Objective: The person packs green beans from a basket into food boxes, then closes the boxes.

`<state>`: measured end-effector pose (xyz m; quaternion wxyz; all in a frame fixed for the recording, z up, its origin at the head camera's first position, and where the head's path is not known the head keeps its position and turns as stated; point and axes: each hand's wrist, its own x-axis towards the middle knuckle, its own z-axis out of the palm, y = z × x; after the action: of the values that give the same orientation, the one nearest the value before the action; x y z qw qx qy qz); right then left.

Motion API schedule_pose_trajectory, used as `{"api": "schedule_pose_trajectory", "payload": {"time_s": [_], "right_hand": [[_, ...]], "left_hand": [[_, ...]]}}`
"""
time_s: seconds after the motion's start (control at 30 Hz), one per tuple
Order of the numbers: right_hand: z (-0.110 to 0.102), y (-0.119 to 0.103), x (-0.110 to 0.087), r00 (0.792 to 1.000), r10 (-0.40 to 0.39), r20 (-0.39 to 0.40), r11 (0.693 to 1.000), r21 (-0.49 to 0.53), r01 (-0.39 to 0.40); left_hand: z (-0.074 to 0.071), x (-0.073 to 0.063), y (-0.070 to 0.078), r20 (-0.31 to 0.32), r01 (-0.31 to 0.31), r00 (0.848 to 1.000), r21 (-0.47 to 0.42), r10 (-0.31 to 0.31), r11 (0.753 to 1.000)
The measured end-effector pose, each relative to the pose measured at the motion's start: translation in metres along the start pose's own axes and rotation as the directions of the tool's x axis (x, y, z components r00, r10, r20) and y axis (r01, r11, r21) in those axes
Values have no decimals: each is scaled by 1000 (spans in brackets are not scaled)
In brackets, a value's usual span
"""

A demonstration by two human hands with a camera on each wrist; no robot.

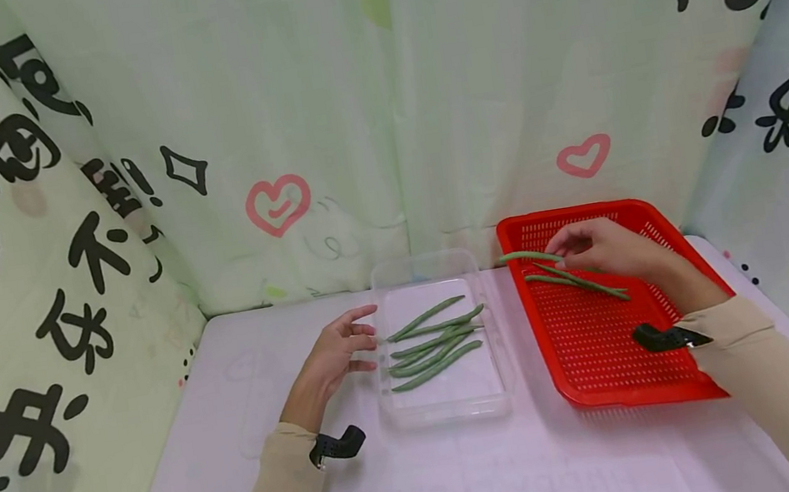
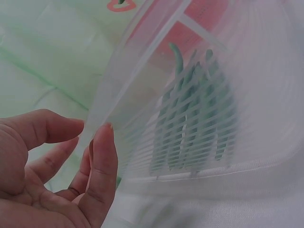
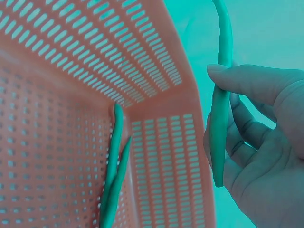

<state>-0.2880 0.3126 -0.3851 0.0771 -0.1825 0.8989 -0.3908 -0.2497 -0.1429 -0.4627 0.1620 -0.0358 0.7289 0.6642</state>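
Observation:
My right hand (image 1: 598,249) pinches a green bean (image 3: 221,121) between thumb and fingers, above the far part of a red slotted basket (image 1: 583,350). A couple of other green beans (image 3: 113,175) lie on the basket floor below it. To the left stands a clear plastic box (image 1: 448,412) with several green beans (image 1: 437,366) lying roughly side by side in it. Beside the box's left wall is my left hand (image 1: 339,348), its fingers spread and softly bent. In the left wrist view, those fingertips (image 2: 105,135) come right up to the box's wall, holding nothing.
Box and basket stand side by side on a white-covered table (image 1: 428,485). A pale curtain (image 1: 346,118) with black writing and pink hearts rises behind the table and along both sides. Each wrist wears a black camera band (image 1: 339,444).

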Motion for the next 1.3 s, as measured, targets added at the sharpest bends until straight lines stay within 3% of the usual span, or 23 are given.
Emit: {"api": "schedule_pose_trajectory", "payload": {"time_s": [0.57,0.83,1.3], "right_hand": [[23,-40,8,996,-55,75,993,106,46],[40,-53,19,991,-74,108,993,99,64],[70,-85,42,954,-188,234,980,111,166]], "left_hand": [[0,0,-1,7,6,1000,2,-6,1000],[-1,0,-1,7,4,1000,7,-4,1000],[-1,1,0,15,-8,1000,-2,8,1000]]}}
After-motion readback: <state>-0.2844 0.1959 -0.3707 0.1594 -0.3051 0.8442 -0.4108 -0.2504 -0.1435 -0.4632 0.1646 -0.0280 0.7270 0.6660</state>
